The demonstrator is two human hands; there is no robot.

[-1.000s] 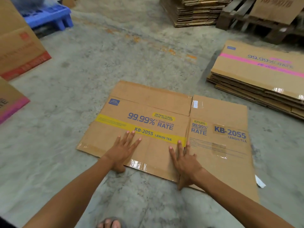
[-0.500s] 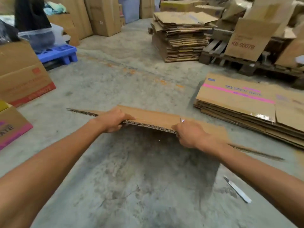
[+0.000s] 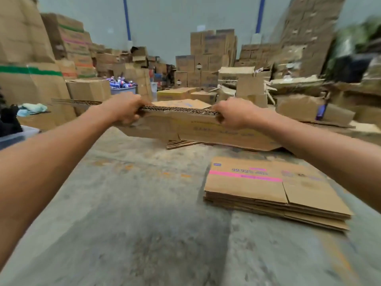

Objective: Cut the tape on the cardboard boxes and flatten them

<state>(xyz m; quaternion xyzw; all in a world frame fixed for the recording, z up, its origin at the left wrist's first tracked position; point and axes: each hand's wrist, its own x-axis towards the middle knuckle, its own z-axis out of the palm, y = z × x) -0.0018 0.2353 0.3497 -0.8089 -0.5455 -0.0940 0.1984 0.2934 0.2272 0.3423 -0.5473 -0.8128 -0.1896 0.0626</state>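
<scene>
I hold a flattened cardboard box (image 3: 198, 129) up in the air at arm's length, its corrugated near edge facing me and its underside hanging down. My left hand (image 3: 125, 109) grips that edge on the left. My right hand (image 3: 233, 116) grips it on the right. Both fists are closed around the cardboard. Below and to the right, a stack of flattened boxes (image 3: 274, 193) with a pink stripe lies on the concrete floor.
Concrete floor (image 3: 127, 213) stretches in front of me. Tall piles of cardboard boxes (image 3: 210, 58) fill the back and both sides. A bin of bottles (image 3: 122, 85) stands behind my left hand. A plastic tub (image 3: 14, 135) is at the far left.
The flattened box lay on the floor under my flat palms. I took its near edge in both hands and lifted it up; my view rose from the floor to the room.
</scene>
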